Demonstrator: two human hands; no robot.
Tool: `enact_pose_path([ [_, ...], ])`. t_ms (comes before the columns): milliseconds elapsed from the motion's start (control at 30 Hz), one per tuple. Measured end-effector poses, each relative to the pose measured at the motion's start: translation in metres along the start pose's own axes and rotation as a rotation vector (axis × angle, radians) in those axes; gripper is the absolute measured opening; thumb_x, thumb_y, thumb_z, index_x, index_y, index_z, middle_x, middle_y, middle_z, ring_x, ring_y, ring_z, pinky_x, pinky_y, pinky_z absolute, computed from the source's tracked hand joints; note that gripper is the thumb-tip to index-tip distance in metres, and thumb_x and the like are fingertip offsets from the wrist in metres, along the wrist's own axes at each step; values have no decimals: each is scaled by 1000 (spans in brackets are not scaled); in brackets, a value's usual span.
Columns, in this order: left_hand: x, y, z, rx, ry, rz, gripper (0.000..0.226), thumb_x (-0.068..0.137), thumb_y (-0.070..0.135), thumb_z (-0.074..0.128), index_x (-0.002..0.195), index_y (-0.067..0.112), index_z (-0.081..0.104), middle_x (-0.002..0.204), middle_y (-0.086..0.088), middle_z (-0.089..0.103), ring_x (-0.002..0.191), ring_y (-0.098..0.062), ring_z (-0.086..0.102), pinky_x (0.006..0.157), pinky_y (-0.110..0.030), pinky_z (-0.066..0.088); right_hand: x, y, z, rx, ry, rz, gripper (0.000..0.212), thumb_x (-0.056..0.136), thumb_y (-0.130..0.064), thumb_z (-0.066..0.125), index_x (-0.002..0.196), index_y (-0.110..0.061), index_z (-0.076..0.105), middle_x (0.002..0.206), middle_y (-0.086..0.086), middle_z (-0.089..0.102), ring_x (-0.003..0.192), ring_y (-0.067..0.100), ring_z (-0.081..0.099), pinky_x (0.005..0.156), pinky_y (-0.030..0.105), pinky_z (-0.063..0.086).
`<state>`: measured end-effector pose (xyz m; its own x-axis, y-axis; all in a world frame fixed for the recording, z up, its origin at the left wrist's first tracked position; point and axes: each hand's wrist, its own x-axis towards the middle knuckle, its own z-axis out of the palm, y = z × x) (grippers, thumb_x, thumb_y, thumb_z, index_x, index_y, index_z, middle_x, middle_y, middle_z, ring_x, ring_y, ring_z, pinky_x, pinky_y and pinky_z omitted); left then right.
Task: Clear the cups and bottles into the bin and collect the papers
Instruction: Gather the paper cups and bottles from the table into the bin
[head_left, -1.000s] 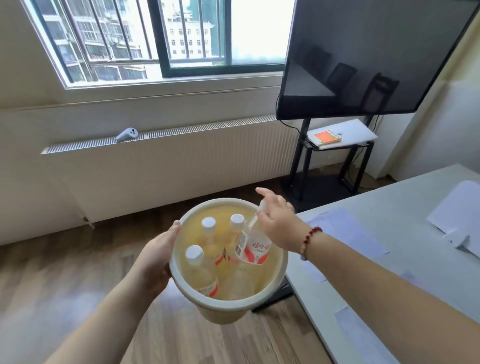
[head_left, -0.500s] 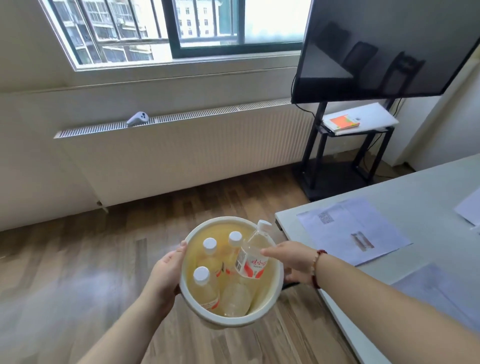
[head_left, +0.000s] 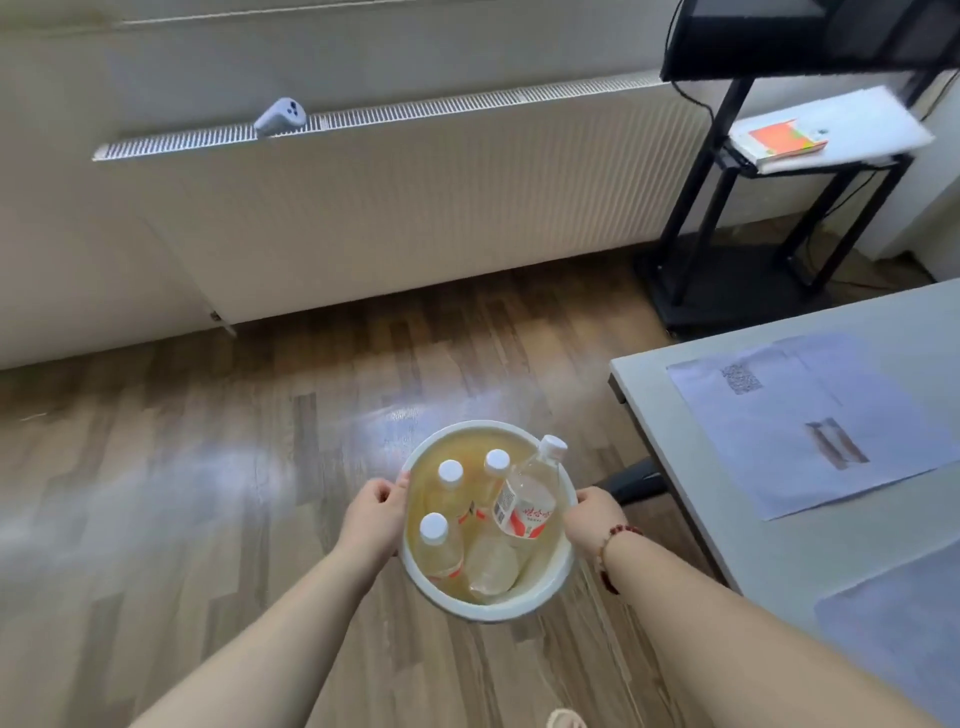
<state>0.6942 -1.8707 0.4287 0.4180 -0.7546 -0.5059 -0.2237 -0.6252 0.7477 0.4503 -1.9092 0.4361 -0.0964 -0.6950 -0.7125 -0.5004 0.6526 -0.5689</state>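
Note:
A round cream bin (head_left: 558, 577) hangs low over the wooden floor, gripped on both sides. My left hand (head_left: 375, 514) clasps its left rim and my right hand (head_left: 589, 517) clasps its right rim. Inside stand several clear bottles with white caps (head_left: 440, 543), one tilted bottle with a red and white label (head_left: 524, 504), and a clear plastic cup (head_left: 491, 569). Printed papers (head_left: 810, 421) lie on the grey table (head_left: 727, 519) at the right, with another sheet (head_left: 904, 639) nearer to me.
A long white radiator (head_left: 415, 197) runs along the wall, with a small white controller (head_left: 280, 117) on top. A black screen stand (head_left: 727, 208) with a shelf holding a book (head_left: 784, 140) stands at the back right. A table leg (head_left: 634, 480) sits right of the bin.
My right hand let go of the tilted bottle and took the bin's right rim. The bin has gone lower toward the floor, and my view has tipped downward.

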Motion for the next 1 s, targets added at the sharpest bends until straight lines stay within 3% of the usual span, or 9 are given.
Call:
enact_pose_path([
  [167,56,-73,49,185,17,-78,34,96,43,45,82,12,51,79,-4,59,73,-24,53,70,-38,48,79,49,40,-30,-7,20,21,92,-19,52,79,-9,65,76,8,68,66,19,63,54,26,49],
  [333,113,-149,103,384,-81,-162,15,91,25,50,98,12,53,100,-8,61,72,-18,53,53,-27,37,170,98,78,-157,-56,36,20,92,-18,54,78,-11,65,81,9,71,70,21,67,61,32,56],
  [533,182,-230,166,374,-98,-237,19,89,25,54,104,12,54,108,-9,60,75,-16,57,52,-24,39,280,149,122,-252,-79,52,12,92,-19,57,90,-11,66,88,10,70,78,22,68,73,36,58],
  [733,219,-276,200,262,-122,-231,35,88,22,54,122,13,53,118,-9,54,93,-23,59,76,-35,52,340,188,158,-228,-47,65,16,93,-20,54,102,-11,64,92,8,64,69,15,60,50,22,41],
  [867,229,-295,209,285,-182,-225,44,85,17,58,129,19,51,119,-1,46,111,-25,53,94,-40,49,365,207,176,-206,-66,67,23,88,-24,59,108,-16,62,111,12,61,78,21,66,52,24,47],
  [1000,232,-311,210,230,-195,-256,44,80,14,62,122,25,55,132,-5,48,101,-23,57,86,-36,49,370,211,182,-215,-64,63,17,90,-19,59,106,-16,63,110,12,62,79,21,67,51,24,47],
])
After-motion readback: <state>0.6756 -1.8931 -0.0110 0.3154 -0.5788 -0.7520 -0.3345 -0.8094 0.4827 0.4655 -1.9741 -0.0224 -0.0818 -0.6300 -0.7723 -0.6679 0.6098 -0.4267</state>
